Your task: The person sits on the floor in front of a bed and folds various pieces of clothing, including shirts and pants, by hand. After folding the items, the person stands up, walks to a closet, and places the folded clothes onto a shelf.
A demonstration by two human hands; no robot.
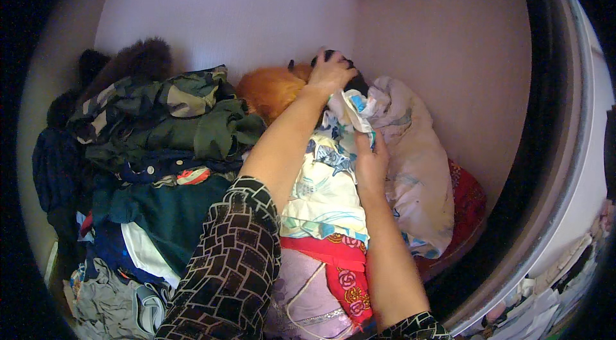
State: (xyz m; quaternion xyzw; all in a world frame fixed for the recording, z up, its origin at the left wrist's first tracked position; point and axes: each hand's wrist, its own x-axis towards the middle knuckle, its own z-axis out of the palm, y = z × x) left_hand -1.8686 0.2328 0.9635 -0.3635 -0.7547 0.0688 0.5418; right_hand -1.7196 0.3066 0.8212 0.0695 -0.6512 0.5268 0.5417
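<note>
Our left hand point(330, 72) reaches to the back of the closet, wrist low and palm down, fingers spread and bent over a dark bundle point(355, 76); whether they grip it, we cannot tell. Our right hand point(372, 159) stands nearly upright, fingertips toward the back, pinching the lower edge of a white and blue cloth point(354, 109). That cloth lies bunched between our two hands, just in front of the dark bundle.

Our left forearm runs long and slanting from the lower middle, its black sleeve point(234, 250) with pale brick-like lines pushed up near the elbow. Our right forearm rises more steeply from the lower right, bare except for the cuff at the bottom.

Between the forearms sits a cream printed cloth point(321, 195), folded, above red floral fabric point(350, 282) and a lilac cloth point(298, 298). Beside our left hand lies an orange furry item point(266, 86); right of our right hand bulges a beige bundle point(414, 167). Farther left, a camouflage garment point(189, 97) tops a pile of dark clothes point(167, 212).
</note>
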